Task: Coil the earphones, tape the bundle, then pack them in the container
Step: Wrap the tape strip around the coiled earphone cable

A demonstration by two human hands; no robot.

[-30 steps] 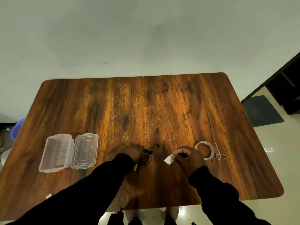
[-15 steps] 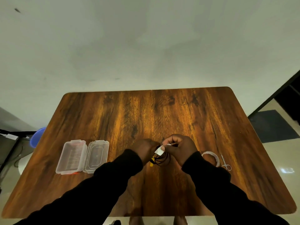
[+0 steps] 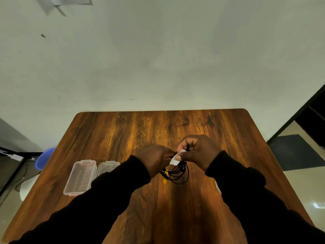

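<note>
in the head view both hands are raised above the middle of the wooden table point(image 3: 202, 199), higher in the picture than half a second ago, and the camera has tipped up so that more of the pale wall fills the top. the left hand point(image 3: 155, 160) is clenched around one side of the coiled black earphones point(image 3: 177, 172), whose loops hang below and between the two hands; a small yellow part of the cord shows at the bottom left of the coil. the right hand point(image 3: 198, 152) pinches a short white piece of tape point(image 3: 176, 158) between thumb and fingers, pressed against the top of the bundle right where the left hand's fingertips meet it. a second ago the hands were well apart and low on the table, the left one on the coil and the right one holding the tape alone; now they are touching over the bundle. the clear plastic container point(image 3: 79, 176) lies open on the left part of the table, its lid point(image 3: 107, 169) folded out beside it, where it lay before, partly covered by the left sleeve point(image 3: 105, 199). the tape roll and scissors seen earlier on the right are now hidden behind the right sleeve point(image 3: 246, 191), apart from a pale sliver at its edge. a blue tub point(image 3: 44, 158) sits on the floor past the table's left edge.
</note>
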